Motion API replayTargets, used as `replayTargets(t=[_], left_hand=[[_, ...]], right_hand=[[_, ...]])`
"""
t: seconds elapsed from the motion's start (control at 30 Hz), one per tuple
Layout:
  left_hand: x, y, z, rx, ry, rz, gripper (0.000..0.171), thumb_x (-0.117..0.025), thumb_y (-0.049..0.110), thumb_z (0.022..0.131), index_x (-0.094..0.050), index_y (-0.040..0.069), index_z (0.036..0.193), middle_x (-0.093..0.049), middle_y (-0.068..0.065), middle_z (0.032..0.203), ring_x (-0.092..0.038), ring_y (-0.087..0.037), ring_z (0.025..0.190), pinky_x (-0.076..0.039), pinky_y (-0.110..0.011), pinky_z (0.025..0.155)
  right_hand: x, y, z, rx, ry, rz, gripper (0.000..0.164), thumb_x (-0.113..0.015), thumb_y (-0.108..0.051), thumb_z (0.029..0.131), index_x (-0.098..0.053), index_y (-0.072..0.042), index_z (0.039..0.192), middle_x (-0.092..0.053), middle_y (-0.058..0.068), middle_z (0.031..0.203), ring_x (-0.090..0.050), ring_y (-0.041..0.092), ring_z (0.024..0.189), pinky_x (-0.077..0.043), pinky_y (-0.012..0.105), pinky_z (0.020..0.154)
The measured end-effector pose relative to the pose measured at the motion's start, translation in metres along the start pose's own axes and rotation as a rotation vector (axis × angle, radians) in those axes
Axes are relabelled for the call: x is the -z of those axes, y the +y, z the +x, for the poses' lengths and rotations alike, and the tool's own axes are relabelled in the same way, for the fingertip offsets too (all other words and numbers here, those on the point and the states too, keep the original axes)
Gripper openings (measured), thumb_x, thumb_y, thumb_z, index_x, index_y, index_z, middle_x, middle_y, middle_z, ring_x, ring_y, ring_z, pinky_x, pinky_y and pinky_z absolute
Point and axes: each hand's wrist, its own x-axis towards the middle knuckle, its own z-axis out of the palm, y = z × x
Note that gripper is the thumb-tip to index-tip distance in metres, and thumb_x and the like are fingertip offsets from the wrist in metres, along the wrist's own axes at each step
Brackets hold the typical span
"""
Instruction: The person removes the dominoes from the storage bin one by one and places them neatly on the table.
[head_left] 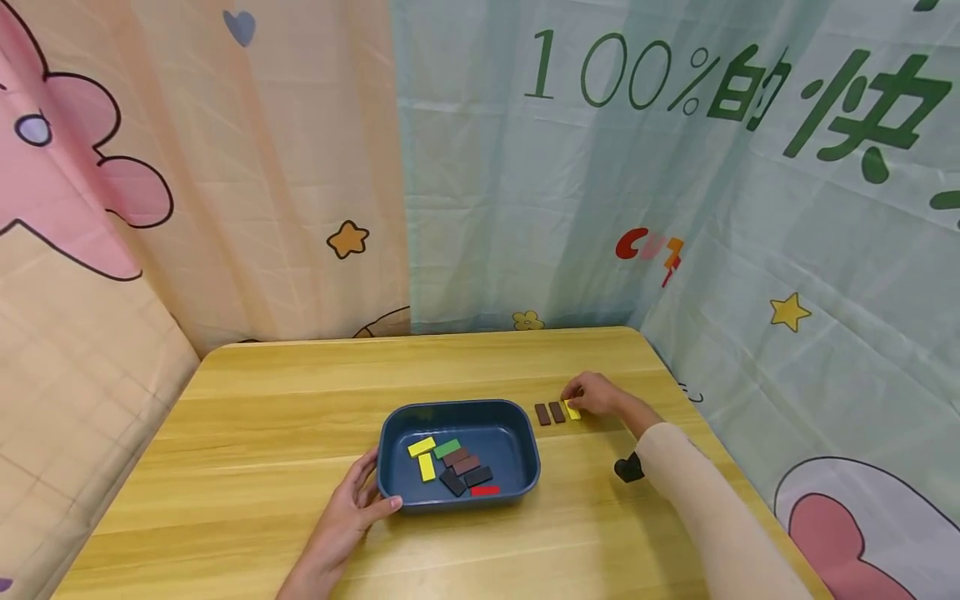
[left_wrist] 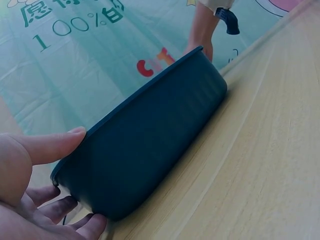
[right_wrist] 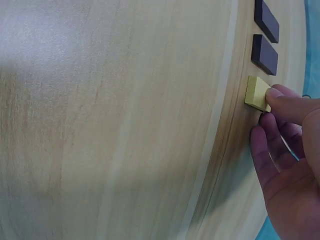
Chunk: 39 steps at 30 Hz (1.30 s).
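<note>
A dark blue plastic basin (head_left: 457, 505) stands on the wooden table, with yellow, green, brown, black and red blocks lying in it. My left hand (head_left: 347, 508) grips its left end. In the left wrist view the thumb (left_wrist: 55, 145) lies at the rim and the fingers bend under the side. Right of the basin, my right hand (head_left: 600, 395) pinches a yellow block (right_wrist: 257, 94) at the table surface between thumb and finger. Beside that block two brown blocks (head_left: 549, 414) lie in a row with it, small gaps between them.
The wooden table (head_left: 285, 417) has rounded far corners. Printed curtains (head_left: 480, 208) hang behind and on both sides of it. A black wrist device (head_left: 628, 468) sits at the right sleeve (head_left: 697, 492).
</note>
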Motion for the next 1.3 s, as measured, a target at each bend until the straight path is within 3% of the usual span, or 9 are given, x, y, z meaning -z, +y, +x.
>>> replayTargets(t=[0.3, 0.6, 0.87, 1.1, 1.3], left_hand=[[0.002, 0.002, 0.002, 0.007, -0.002, 0.016, 0.090, -0.079, -0.002, 0.088, -0.028, 0.008, 0.162, -0.021, -0.022, 0.167, -0.028, -0.045, 0.149, -0.032, -0.052, 0.116], [-0.001, 0.003, 0.003, 0.012, -0.001, 0.009, 0.089, -0.080, -0.001, 0.088, -0.030, 0.008, 0.161, -0.024, -0.020, 0.167, -0.030, -0.043, 0.149, -0.032, -0.050, 0.117], [0.000, 0.003, 0.002, 0.018, 0.000, 0.008, 0.088, -0.079, -0.002, 0.088, -0.030, 0.008, 0.161, -0.024, -0.020, 0.167, -0.030, -0.043, 0.149, -0.033, -0.048, 0.115], [0.004, 0.001, 0.001, 0.009, -0.006, 0.010, 0.087, -0.079, -0.001, 0.089, -0.030, 0.009, 0.161, -0.024, -0.020, 0.167, -0.031, -0.043, 0.149, -0.035, -0.048, 0.114], [0.004, 0.000, 0.004, -0.001, -0.012, 0.017, 0.089, -0.080, 0.000, 0.088, -0.031, 0.009, 0.161, -0.024, -0.020, 0.167, -0.031, -0.043, 0.148, -0.035, -0.049, 0.115]], right_hand=[[0.008, -0.007, 0.005, 0.053, 0.027, -0.011, 0.021, -0.069, 0.002, 0.094, -0.072, 0.003, 0.115, -0.069, 0.009, 0.103, -0.066, 0.028, 0.097, -0.056, 0.046, 0.089], [0.032, -0.041, 0.005, 0.152, -0.018, -0.040, 0.024, -0.068, 0.002, 0.095, -0.071, 0.007, 0.118, -0.071, 0.020, 0.109, -0.068, 0.031, 0.100, -0.057, 0.046, 0.091], [0.031, -0.081, 0.007, 0.217, -0.127, -0.026, 0.022, -0.072, -0.001, 0.094, -0.072, 0.003, 0.116, -0.071, 0.018, 0.108, -0.068, 0.023, 0.097, -0.058, 0.039, 0.089], [0.018, -0.125, 0.011, 0.325, -0.289, -0.044, 0.024, -0.073, -0.003, 0.095, -0.072, 0.000, 0.119, -0.071, 0.006, 0.104, -0.069, 0.018, 0.095, -0.058, 0.031, 0.084], [0.005, -0.162, 0.013, 0.369, -0.406, -0.054, 0.027, -0.072, 0.000, 0.095, -0.071, 0.002, 0.122, -0.071, 0.013, 0.108, -0.067, 0.014, 0.094, -0.057, 0.026, 0.083]])
